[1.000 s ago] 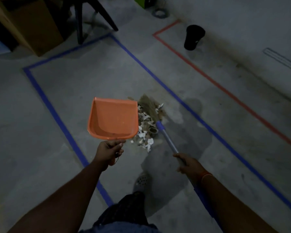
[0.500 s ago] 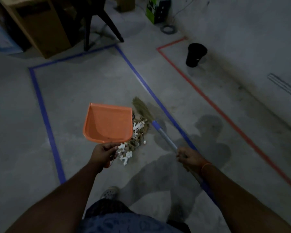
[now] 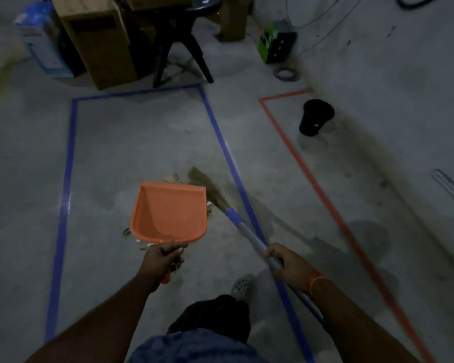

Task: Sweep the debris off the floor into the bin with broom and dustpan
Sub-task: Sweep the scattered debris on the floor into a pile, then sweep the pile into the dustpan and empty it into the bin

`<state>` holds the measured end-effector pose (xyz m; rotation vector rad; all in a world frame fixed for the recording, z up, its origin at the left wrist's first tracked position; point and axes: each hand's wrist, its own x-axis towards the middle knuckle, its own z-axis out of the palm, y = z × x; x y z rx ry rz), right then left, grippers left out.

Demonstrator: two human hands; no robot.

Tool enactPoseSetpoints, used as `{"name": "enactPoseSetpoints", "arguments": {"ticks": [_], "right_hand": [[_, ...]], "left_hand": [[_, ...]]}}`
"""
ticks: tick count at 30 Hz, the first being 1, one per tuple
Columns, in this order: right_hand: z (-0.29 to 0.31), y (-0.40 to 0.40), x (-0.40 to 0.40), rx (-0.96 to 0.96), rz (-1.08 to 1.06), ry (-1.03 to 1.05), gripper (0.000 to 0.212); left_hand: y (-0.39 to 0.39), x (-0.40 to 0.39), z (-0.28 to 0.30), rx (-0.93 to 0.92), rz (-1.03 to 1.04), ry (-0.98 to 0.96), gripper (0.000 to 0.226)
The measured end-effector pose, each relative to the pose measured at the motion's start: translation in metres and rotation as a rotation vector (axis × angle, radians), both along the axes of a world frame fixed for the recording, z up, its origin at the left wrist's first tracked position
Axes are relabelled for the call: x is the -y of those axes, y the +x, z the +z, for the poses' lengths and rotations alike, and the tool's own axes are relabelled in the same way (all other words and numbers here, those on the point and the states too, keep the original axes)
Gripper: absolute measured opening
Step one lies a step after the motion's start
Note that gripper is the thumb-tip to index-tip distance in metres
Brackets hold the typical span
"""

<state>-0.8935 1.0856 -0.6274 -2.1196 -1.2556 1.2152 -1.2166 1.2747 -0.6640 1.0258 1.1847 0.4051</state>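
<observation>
**Dustpan and broom held over taped concrete floor**

Head view. Left hand gripped the handle of the orange dustpan, fingers curled round it and thumb on top near the pan's rear edge; the pan's inside looked empty, and its open mouth pointed away from the person. Right hand was closed round the grey shaft of the broom, which ran diagonally from the lower right up to a blue collar and a straw-coloured bristle head lying just beside the pan's right edge. Debris, brownish scraps, showed on the floor just beyond the pan's far edge; further small bits lay at its lower left corner, and most of what lay beneath the pan was hidden. Whether the pan touched the floor could not be told. All of this sat inside a rectangle of blue tape on the concrete floor. Black bin stood upright well apart, up and to the right, inside an area outlined in red tape near the wall. At the top stood a dark chair, a cardboard box and a green-and-black device. An orange band circled the right wrist. One perforated shoe showed between the forearms.
</observation>
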Motion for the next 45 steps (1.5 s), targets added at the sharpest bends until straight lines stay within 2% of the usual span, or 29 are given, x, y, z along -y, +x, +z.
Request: {"name": "enactPoseSetpoints", "arguments": {"ticks": [2,6,9,14,18,21,25,27,32,39,45], "right_hand": [[-0.010,0.026,-0.008,0.040,0.017,0.015,0.027],[-0.028,0.088,-0.031,0.064,0.033,-0.009,0.031],[-0.026,0.140,-0.050,-0.024,0.038,-0.044,0.025],[-0.023,0.202,-0.094,-0.114,0.142,-0.138,0.066],[-0.035,0.248,-0.130,-0.072,0.344,-0.171,0.070],[-0.043,0.278,-0.150,-0.070,0.467,-0.172,0.064],[-0.055,0.303,-0.168,-0.056,0.570,-0.055,0.029],[-0.069,0.315,-0.177,-0.058,0.582,-0.011,0.020],[-0.113,0.335,-0.204,-0.054,0.569,-0.078,0.025],[-0.216,0.329,-0.262,-0.039,0.549,-0.089,0.051],[-0.336,0.331,-0.301,0.097,0.591,-0.019,0.040]], "left_hand": [[0.024,0.006,-0.010,-0.024,0.041,-0.008,0.017],[0.077,0.017,-0.028,-0.056,0.118,-0.048,0.017],[0.106,0.031,-0.035,-0.095,0.142,-0.054,0.017],[0.149,0.049,-0.024,-0.155,0.166,-0.051,0.016],[0.184,0.060,-0.023,-0.184,0.254,-0.051,0.016],[0.216,0.075,-0.017,-0.179,0.355,-0.042,0.016],[0.259,0.093,-0.018,-0.161,0.486,-0.054,0.015],[0.278,0.102,-0.025,-0.132,0.539,-0.065,0.015],[0.304,0.120,-0.056,-0.090,0.683,-0.140,0.016],[0.287,0.097,-0.140,-0.146,0.659,-0.134,0.017],[0.253,0.055,-0.253,-0.204,0.487,-0.116,0.016]]}}
